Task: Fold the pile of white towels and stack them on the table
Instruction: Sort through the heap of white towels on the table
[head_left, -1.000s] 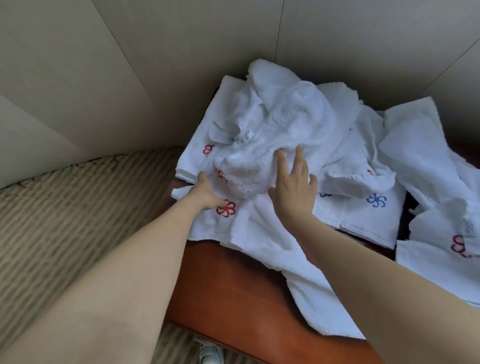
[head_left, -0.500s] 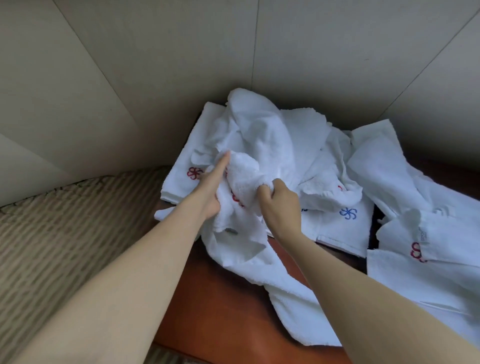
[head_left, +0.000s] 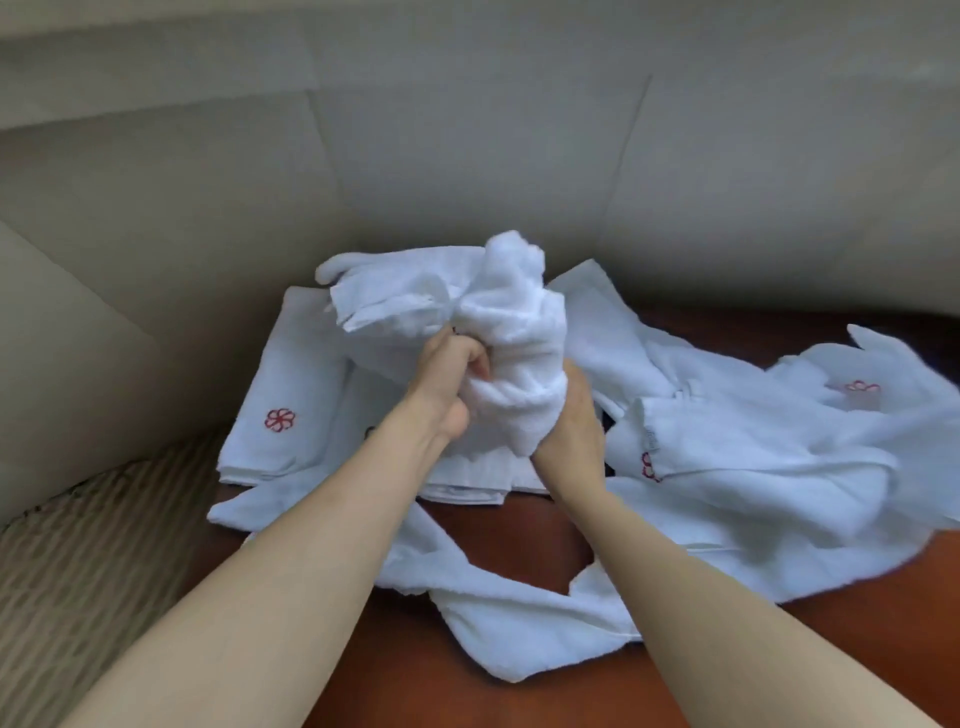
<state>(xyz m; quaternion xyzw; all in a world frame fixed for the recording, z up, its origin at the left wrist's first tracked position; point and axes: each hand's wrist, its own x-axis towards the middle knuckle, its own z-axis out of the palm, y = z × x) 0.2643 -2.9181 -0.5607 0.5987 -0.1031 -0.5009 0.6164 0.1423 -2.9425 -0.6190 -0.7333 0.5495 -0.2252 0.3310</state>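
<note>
A crumpled white towel is bunched up above the table. My left hand grips its left side with curled fingers. My right hand holds it from below on the right, the fingers hidden in the cloth. A folded towel with a red flower mark lies flat at the left. Loose white towels sprawl over the right side of the reddish-brown table. Another towel trails toward the front, between my forearms.
Beige wall panels close off the back and left. A striped beige cushion lies at the lower left beside the table edge. Bare tabletop shows at the front right.
Both hands have gathered the crumpled towel and lifted it off the pile. The view has swung right, showing more of the loose towels and table.
</note>
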